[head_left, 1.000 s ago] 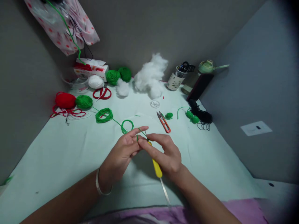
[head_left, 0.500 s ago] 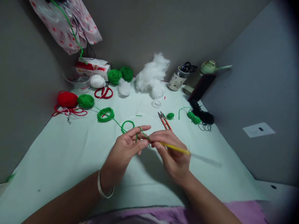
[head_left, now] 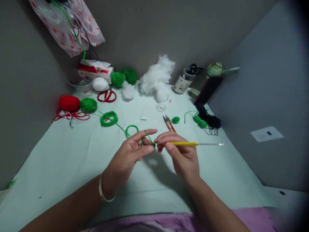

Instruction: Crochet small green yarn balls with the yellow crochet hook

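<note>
My left hand [head_left: 131, 151] pinches a small piece of green crochet work [head_left: 154, 145] between thumb and finger. Green yarn [head_left: 150, 138] loops over its raised index finger. In my right hand [head_left: 182, 154] is a crochet hook [head_left: 185, 144] with a yellow handle, gripped like a pen. One end of the hook meets the green piece, while its other metal end points right. Fingers hide the working tip. Behind the left hand, a loose coil of green yarn [head_left: 132, 130] lies on the table, its strand running back to a wound coil [head_left: 108, 119] and a green ball [head_left: 88, 104].
Orange thread snips [head_left: 169, 124] lie just beyond my right hand, beside a small green crocheted ball [head_left: 175, 120]. White stuffing [head_left: 158, 79] is heaped at the back. Red scissors [head_left: 106, 96] and red yarn [head_left: 69, 102] sit left, black yarn [head_left: 210, 120] right. Grey walls enclose the table.
The yellow hook has swung from slanting down to the right to nearly level. My right hand has turned slightly with it; my left hand has barely moved.
</note>
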Motion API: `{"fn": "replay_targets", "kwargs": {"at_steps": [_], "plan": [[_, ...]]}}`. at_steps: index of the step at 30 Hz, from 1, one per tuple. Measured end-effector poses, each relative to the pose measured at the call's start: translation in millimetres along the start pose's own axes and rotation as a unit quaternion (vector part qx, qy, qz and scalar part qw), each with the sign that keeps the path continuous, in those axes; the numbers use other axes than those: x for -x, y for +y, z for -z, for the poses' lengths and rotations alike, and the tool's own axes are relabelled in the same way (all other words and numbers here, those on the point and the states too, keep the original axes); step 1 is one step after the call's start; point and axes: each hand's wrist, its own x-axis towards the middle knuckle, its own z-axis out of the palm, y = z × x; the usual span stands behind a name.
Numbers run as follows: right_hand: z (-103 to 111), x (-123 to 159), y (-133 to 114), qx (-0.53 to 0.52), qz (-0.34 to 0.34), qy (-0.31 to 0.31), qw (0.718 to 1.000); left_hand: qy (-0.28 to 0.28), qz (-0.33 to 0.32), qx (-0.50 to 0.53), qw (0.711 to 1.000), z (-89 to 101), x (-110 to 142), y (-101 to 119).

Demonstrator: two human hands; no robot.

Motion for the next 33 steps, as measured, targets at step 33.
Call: {"fn": "replay_targets", "kwargs": {"at_steps": [33], "plan": [[-7,9,-2,0.102,0.066,-0.001,0.993,0.003,-0.018,-0.045,0.999,-2.1,2,-2]]}}
